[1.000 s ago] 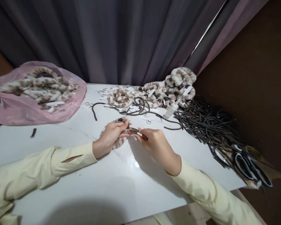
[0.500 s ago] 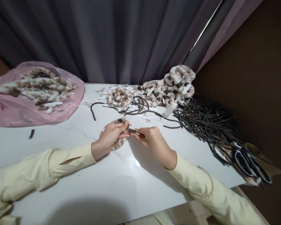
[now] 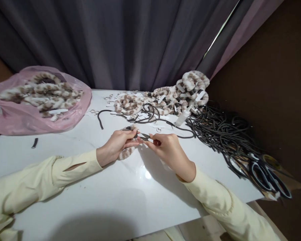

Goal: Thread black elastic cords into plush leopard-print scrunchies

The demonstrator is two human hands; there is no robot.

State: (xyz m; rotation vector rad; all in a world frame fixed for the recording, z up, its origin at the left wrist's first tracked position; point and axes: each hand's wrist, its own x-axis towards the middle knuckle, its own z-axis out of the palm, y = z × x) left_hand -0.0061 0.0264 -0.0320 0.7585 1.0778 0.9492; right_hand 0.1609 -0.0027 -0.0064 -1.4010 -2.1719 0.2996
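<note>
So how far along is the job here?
The tagged furry loops piled at the back look done, as do those in the pink bag. In work: the left hand holds another furry loop, with small cutters in the right hand beside it. Probably left: the heaped black cords; how many loops remain, I can't tell.

Snips (image 3: 145, 137) in right hand (image 3: 171, 152): 2 blades now spread apart, nearly together 0.5 s ago.
</note>
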